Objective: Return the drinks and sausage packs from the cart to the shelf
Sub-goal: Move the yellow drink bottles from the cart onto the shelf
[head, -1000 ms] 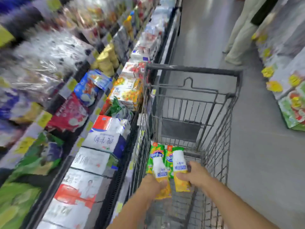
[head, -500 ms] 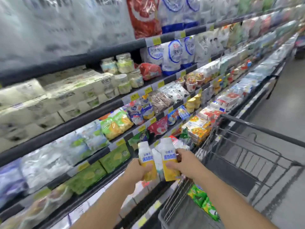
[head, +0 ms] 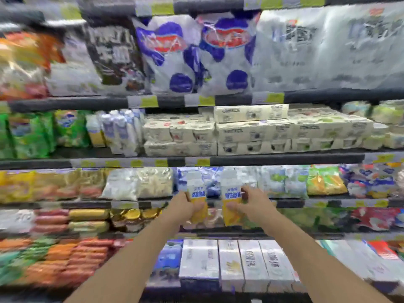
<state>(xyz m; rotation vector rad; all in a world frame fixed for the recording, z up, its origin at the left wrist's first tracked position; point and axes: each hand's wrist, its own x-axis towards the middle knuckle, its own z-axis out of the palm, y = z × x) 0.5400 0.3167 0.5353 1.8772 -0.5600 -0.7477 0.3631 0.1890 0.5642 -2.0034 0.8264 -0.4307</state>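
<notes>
Before the shelf (head: 284, 159), each hand gripping a drink: left hand (head: 182, 205), right hand (head: 254, 204)

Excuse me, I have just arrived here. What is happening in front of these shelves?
A person stands facing the store shelves and holds up two drink bottles, white on top and yellow below. The left hand grips the left bottle, and the right hand grips the right bottle. Both bottles are upright, in front of the shelf edge, not yet set down. Similar bottles stand one shelf higher, to the left. The picture is blurred.
</notes>
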